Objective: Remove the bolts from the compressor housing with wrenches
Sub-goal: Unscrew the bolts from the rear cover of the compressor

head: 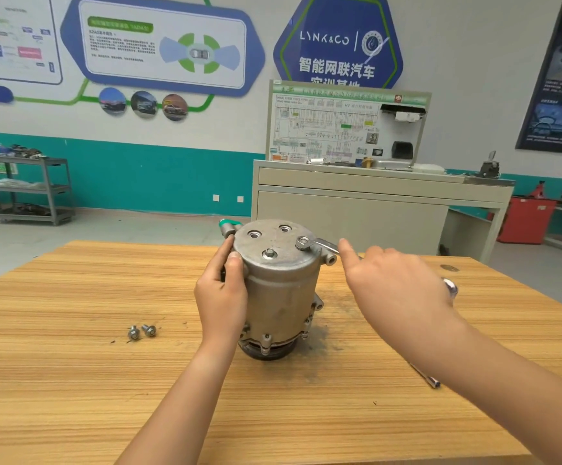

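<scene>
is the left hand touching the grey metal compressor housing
Touching. Head view: the left hand wraps thumb and fingers against the upper side of the grey metal compressor housing.

we see an automotive training workshop, wall panels (338, 45) about connected cars, a wiring-diagram trainer board (326, 129) on a cabinet (350, 209), a parts trolley (28, 189), a compressor housing (283, 290) on our worktop (71, 380)

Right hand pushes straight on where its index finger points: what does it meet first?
The right hand would likely meet the head of the wrench, seated on the bolt atop the compressor housing; depth is uncertain.
</scene>
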`<state>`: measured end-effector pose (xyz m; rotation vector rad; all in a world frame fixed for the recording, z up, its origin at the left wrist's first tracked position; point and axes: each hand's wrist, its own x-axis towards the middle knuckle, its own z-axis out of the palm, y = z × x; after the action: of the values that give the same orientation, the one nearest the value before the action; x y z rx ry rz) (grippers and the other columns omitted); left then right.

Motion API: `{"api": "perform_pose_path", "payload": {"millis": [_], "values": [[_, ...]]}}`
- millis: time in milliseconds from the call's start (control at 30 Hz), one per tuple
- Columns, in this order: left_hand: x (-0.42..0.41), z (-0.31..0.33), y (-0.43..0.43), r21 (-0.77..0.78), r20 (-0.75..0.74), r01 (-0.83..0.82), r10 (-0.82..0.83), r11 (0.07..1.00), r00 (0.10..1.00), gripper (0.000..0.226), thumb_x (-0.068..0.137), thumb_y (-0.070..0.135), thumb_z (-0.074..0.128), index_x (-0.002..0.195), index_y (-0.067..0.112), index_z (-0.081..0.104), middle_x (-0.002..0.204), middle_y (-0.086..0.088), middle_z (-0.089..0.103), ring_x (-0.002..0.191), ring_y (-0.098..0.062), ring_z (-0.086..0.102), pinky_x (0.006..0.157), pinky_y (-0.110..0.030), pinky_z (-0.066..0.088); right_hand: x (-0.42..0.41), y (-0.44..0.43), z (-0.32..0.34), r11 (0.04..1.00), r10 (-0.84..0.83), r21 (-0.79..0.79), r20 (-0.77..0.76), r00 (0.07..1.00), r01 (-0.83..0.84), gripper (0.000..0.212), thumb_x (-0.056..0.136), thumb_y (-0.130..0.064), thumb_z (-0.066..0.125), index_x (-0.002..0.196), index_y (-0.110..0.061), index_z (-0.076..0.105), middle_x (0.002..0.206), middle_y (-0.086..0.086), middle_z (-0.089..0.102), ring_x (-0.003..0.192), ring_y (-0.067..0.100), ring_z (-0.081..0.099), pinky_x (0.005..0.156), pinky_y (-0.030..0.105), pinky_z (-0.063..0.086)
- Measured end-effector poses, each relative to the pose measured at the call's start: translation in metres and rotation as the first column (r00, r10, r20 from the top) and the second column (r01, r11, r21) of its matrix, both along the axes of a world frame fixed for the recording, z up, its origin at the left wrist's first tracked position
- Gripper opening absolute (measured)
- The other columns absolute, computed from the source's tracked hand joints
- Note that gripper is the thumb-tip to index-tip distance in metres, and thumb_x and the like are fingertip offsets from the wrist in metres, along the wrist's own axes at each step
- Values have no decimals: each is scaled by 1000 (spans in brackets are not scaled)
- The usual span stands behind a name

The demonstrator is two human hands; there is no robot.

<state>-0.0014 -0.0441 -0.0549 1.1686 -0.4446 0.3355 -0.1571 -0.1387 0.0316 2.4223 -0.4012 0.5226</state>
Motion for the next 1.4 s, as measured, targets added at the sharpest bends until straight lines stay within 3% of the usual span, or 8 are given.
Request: {"api": "perform_pose_path", "payload": {"millis": [167,267,367,633,833,1033,1200,1400], "values": [[3,0,1,5,10,11,-11,1000,1000,33,96,14,45,125,17,60,111,22,60,104,21,49,82,-3,42,0,-36,-22,962,238,-222,410,881,-157,44,69,7,41,95,-8,73,47,5,52,36,21,46,41,20,26],[5,3,2,19,0,16,-16,1000,1000,32,95,14,47,123,17,62,110,19,62,102,22,50,83,-4,44,24,-82,-31,903,430,-278,548,717,-329,22,76,-2,69,97,-8,72,69,6,68,58,22,64,75,35,43],[3,7,-1,65,34,21,-24,998,999,31,95,13,47,121,20,62,103,29,58,95,25,51,78,-1,42,60,-106,-28,889,441,-213,631,638,-405,20,80,-7,66,99,-3,71,94,10,71,89,27,68,98,57,29],[3,14,-6,103,64,35,-41,994,997,29,96,12,46,115,31,58,100,29,57,92,25,51,73,2,39,125,-99,17,784,619,-239,366,695,-573,21,70,-3,76,91,-3,73,95,10,71,89,30,68,81,62,43],[7,9,-3,66,22,26,-28,997,999,32,96,13,43,121,20,63,105,27,59,101,19,52,83,-6,45,83,-92,26,708,205,281,796,569,-648,23,97,-14,41,99,3,57,78,19,62,72,36,58,62,40,42],[4,8,-3,49,18,33,-34,998,999,32,96,14,45,122,19,62,108,24,60,100,20,52,80,-3,44,7,-53,-3,954,177,194,258,950,-230,27,97,-27,31,114,-15,48,51,-5,42,51,25,54,40,26,27],[2,9,-5,70,29,35,-38,997,999,32,96,14,46,124,17,62,114,12,63,103,18,51,83,-4,43,-11,-27,-7,988,110,91,115,987,-121,43,69,-12,76,109,-3,64,40,-3,32,32,19,31,39,14,6],[3,6,-3,54,21,8,-9,999,1000,32,96,13,46,123,16,62,114,12,64,102,22,49,81,-1,41,-10,-34,-10,1000,23,17,40,999,-24,52,94,-15,33,144,-19,19,56,-6,27,46,15,26,39,27,15]]}}
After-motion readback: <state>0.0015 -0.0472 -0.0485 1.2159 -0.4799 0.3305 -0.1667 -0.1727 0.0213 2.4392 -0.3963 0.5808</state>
